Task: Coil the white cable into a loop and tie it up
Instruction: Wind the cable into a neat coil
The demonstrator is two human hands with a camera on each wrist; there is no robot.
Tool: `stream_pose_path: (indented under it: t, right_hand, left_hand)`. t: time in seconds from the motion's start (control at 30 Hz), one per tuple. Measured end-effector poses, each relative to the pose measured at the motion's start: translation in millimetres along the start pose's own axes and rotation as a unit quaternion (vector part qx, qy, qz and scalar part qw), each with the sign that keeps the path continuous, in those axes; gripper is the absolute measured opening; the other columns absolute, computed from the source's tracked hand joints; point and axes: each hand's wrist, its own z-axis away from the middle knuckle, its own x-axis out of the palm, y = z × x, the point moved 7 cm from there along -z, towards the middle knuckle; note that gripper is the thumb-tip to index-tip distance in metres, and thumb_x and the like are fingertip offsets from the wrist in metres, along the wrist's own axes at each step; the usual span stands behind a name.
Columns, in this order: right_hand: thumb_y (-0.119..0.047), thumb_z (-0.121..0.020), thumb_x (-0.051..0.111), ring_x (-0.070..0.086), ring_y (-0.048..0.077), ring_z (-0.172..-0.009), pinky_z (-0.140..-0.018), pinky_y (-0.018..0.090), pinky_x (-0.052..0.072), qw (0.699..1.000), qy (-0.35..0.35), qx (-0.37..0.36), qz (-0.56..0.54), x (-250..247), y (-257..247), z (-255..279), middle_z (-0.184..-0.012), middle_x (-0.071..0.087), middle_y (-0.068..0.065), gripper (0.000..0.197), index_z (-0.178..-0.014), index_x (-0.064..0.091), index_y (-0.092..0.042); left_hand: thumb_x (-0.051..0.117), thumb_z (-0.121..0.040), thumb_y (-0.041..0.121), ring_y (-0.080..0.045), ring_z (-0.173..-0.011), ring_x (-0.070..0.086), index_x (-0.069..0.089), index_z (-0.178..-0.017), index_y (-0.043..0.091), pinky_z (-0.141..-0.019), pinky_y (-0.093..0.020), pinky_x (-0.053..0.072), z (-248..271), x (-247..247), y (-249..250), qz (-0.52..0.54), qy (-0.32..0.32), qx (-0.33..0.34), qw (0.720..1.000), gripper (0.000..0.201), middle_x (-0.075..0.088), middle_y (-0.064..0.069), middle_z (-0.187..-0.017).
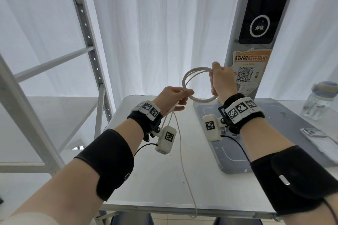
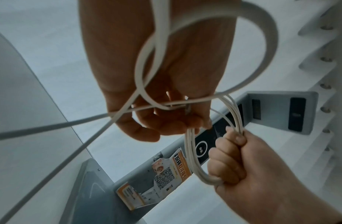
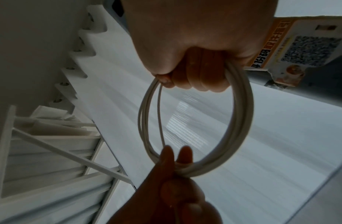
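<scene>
While your right hand (image 1: 222, 80) closes its fingers (image 2: 226, 157) in a fist around one side of the white cable (image 1: 188, 76), your left hand (image 1: 172, 99) pinches the opposite side of the coil between thumb and fingertips (image 3: 183, 153). You hold the cable in the air above the white table (image 1: 161, 170), wound into a round loop of several turns. Its loose tail (image 1: 184, 166) hangs down from your left hand (past the table's near edge). Behind your right hand stands a grey kiosk post (image 1: 256, 23) with an orange QR poster (image 1: 249, 71). On the far right of the table sit a clear water bottle (image 1: 320, 100) and a phone (image 1: 314, 133)
</scene>
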Motion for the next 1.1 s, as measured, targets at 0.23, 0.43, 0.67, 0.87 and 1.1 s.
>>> stream_pose_path:
  t: [0.23, 0.43, 0.67, 0.87, 1.1]
  right_hand:
    - [-0.020, -0.094, 0.042, 0.020, 0.016, -0.037, -0.042, 0.021, 0.019, 0.989, 0.007, 0.075, -0.129, 4, 20, 2, -0.046, 0.029, -0.001, 0.043, -0.051, 0.040, -0.020]
    - [-0.019, -0.095, 0.042, 0.020, 0.015, -0.036, -0.040, 0.020, 0.019, 0.986, -0.012, 0.070, -0.153, 7, 23, 5, -0.047, 0.028, 0.000, 0.048, -0.047, 0.038, -0.022]
    - [-0.051, -0.104, 0.040, 0.021, 0.015, -0.037, -0.041, 0.022, 0.023, 0.983, -0.092, 0.110, -0.118, 13, 26, 9, -0.047, 0.028, -0.001, 0.059, -0.055, 0.041, -0.018]
    - [-0.056, -0.100, 0.050, 0.019, 0.016, -0.041, -0.042, 0.024, 0.019, 0.983, -0.138, 0.105, -0.060, 14, 23, 6, -0.047, 0.026, -0.002, 0.058, -0.058, 0.045, -0.016]
    - [-0.039, -0.104, 0.055, 0.022, 0.011, -0.037, -0.040, 0.021, 0.019, 0.987, -0.138, 0.046, -0.067, 14, 17, 6, -0.045, 0.031, -0.006, 0.042, -0.073, 0.058, -0.011]
  left_hand:
    - [0.074, -0.089, 0.026, -0.013, -0.071, 0.056, 0.072, -0.106, 0.004, -0.078, -0.026, 0.053, -2, -5, 5, 0.133, 0.009, 0.028, 0.991, 0.028, 0.056, -0.001, -0.076]
    - [0.064, -0.095, 0.029, -0.023, -0.098, 0.064, 0.071, -0.107, 0.006, -0.088, -0.032, 0.056, 1, -6, 8, 0.117, -0.004, 0.039, 0.992, 0.027, 0.066, -0.006, -0.106]
    - [0.062, -0.097, 0.014, -0.032, -0.080, 0.070, 0.068, -0.104, -0.006, -0.089, -0.043, 0.058, 7, -4, 15, 0.130, -0.001, 0.062, 0.989, 0.022, 0.065, -0.013, -0.080]
    - [0.067, -0.093, 0.020, -0.028, -0.074, 0.067, 0.062, -0.116, -0.016, -0.090, -0.046, 0.057, 8, -3, 15, 0.073, -0.011, 0.042, 0.996, 0.043, 0.064, -0.008, -0.072]
    - [0.066, -0.094, 0.024, -0.028, -0.079, 0.072, 0.067, -0.112, -0.009, -0.090, -0.047, 0.057, 8, -5, 15, 0.055, 0.012, 0.051, 0.997, 0.038, 0.073, -0.011, -0.085]
